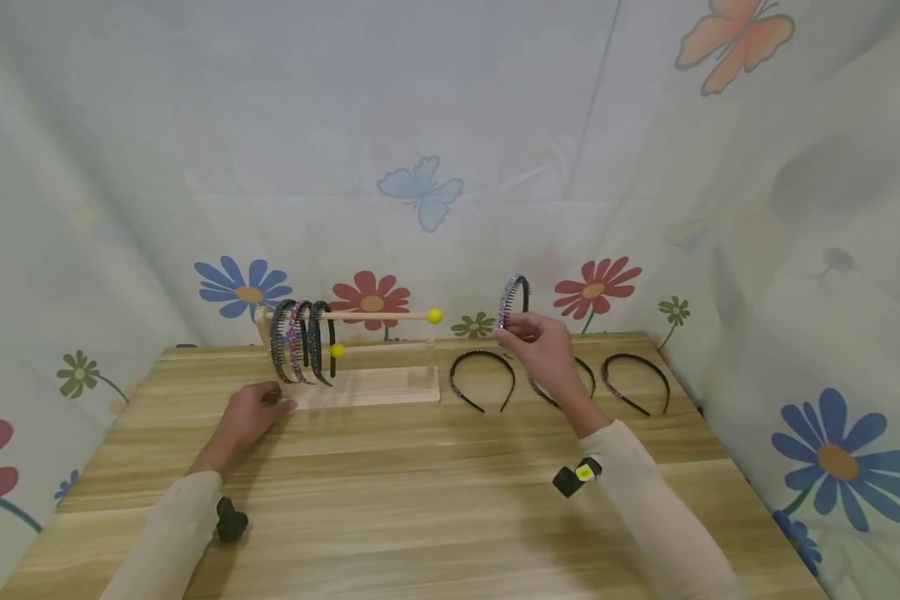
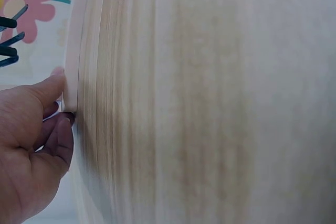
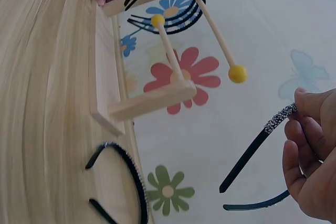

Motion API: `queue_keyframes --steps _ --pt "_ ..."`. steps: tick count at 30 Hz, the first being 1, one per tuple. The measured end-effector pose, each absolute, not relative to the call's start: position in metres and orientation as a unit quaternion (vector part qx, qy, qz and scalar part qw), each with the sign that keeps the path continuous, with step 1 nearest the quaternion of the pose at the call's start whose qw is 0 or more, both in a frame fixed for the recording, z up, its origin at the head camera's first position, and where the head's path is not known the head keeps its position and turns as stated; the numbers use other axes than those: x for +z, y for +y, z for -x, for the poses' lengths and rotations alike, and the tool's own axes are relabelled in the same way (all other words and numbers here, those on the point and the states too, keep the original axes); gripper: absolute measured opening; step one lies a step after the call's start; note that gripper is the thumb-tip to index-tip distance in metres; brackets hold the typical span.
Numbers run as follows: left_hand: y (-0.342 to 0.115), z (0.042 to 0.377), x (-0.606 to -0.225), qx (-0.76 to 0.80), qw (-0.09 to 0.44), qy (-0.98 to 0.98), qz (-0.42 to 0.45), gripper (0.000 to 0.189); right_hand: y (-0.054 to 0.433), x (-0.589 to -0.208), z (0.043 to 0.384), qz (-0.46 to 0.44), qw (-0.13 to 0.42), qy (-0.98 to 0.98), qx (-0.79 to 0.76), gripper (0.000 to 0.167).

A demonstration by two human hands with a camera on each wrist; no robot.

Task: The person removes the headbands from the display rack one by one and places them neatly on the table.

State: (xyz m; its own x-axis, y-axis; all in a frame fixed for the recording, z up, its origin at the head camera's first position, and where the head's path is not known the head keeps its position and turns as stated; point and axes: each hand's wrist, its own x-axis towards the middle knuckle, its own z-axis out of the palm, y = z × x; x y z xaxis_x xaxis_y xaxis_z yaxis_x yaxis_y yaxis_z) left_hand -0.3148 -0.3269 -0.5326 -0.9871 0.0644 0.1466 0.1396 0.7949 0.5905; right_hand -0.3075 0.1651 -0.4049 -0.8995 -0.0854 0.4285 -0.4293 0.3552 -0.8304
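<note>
Seven slim, dark, arched headbands (image 1: 506,304) are counted: three are hung on one pale wooden rack (image 1: 390,388), one is held in one right hand (image 1: 540,347), and three are laid on one wood-grained counter (image 1: 390,517). On the rack, two round wooden rods (image 1: 382,316) and two yellow balls (image 1: 435,317) are seen. One left hand (image 1: 251,410) is shown, and two small black cameras (image 1: 232,523) are worn, one at each wrist.

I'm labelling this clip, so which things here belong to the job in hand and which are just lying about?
Likely in the job:
held headband, in the right hand
wooden rack, pinched by the left hand
hung headbands on the rack
loose headbands on the table

Probably just surroundings:
flowered cloth behind
black wrist devices
</note>
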Motion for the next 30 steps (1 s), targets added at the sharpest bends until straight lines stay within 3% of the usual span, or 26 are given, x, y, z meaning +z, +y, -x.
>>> queue_keyframes --steps 7,16,30 --pt "-0.328 0.314 -0.534 -0.314 0.064 -0.945 0.061 0.035 0.19 -0.413 0.301 -0.125 0.157 -0.835 0.513 0.036" --pt "-0.329 0.316 -0.534 -0.315 0.054 -0.946 0.06 0.047 0.223 -0.428 0.296 -0.092 0.159 -0.857 0.481 0.04" --pt "-0.329 0.318 -0.535 -0.316 0.048 -0.946 0.055 0.045 0.269 -0.446 0.281 -0.024 0.159 -0.878 0.451 0.041"
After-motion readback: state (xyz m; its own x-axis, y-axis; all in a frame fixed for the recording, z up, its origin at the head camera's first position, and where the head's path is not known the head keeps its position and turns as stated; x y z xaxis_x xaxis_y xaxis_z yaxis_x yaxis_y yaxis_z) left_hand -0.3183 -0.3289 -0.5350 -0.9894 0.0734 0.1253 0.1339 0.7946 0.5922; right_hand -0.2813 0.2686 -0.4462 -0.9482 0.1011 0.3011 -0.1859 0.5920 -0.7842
